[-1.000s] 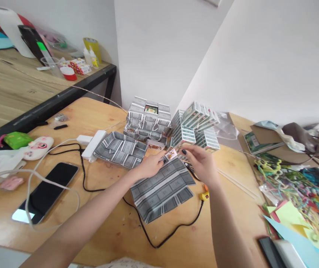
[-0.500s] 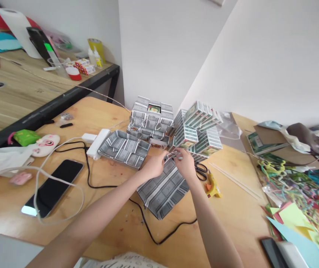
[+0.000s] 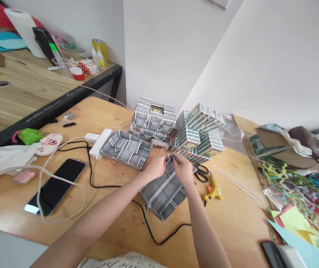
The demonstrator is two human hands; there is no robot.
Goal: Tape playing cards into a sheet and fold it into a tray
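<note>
A shallow tray of grey patterned playing cards [image 3: 163, 193] lies at a slant on the table in front of me. At its far edge my left hand [image 3: 156, 167] is closed, fingers pinching the card rim. My right hand [image 3: 184, 169] pinches the same rim just to the right, its fingertips close to the left ones. What exactly sits between the fingertips is too small to make out. A second card tray [image 3: 127, 149] stands to the left, apart from my hands. Behind them is a stacked structure of the same cards [image 3: 154, 117].
Green-and-white card boxes [image 3: 205, 117] are piled behind my right hand. Black scissors [image 3: 202, 173] and a yellow glue gun [image 3: 213, 189] lie to the right. A phone [image 3: 57, 186], a white power strip [image 3: 101, 144] and a black cable [image 3: 145, 219] are leftward and in front.
The view has shifted slightly, moving the scene a little rightward. My right hand has edged left along the rim toward my left hand. Both hands still grip the tray's far edge.
</note>
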